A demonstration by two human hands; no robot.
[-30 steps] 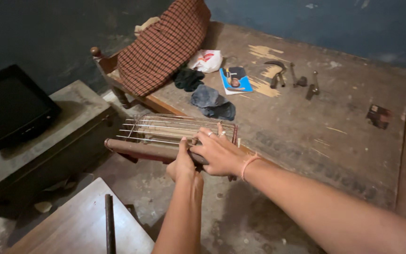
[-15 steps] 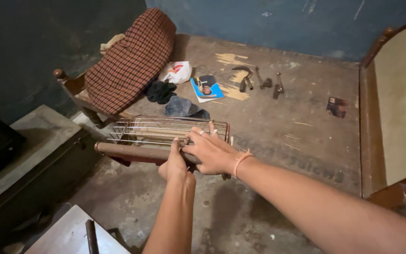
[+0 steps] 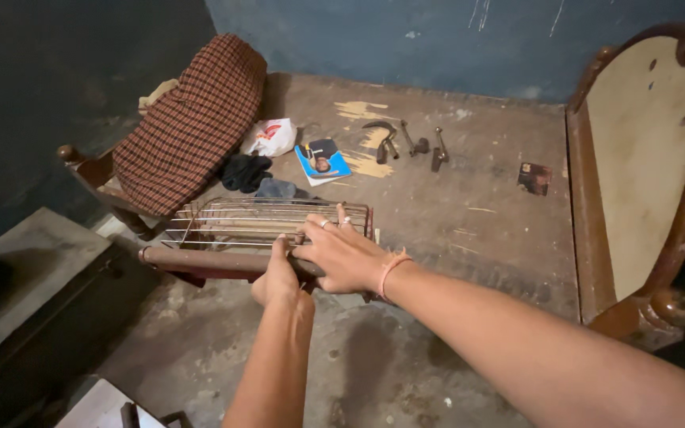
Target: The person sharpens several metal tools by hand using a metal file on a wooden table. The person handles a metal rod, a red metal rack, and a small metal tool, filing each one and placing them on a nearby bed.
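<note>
I hold a wooden frame with several thin metal rods point(image 3: 239, 226) out in front of me, level, above the floor. My left hand point(image 3: 277, 277) grips the frame's round wooden front bar point(image 3: 200, 259) from below. My right hand point(image 3: 342, 255) lies over the same bar's right end, fingers curled onto the rods, a pink band on its wrist. Both hands touch each other at the bar.
A wooden platform point(image 3: 477, 190) carries a checked cushion point(image 3: 188, 127), a white bag point(image 3: 269, 137), dark cloths point(image 3: 246, 171), a booklet point(image 3: 323, 160), metal tools point(image 3: 410, 144) and a small card point(image 3: 533, 177). A curved wooden headboard point(image 3: 644, 166) stands at right. A grey ledge point(image 3: 25, 273) is at left.
My view has swung right: the headboard has come into sight and the dark screen at left has gone. Both hands keep their grip on the rod frame.
</note>
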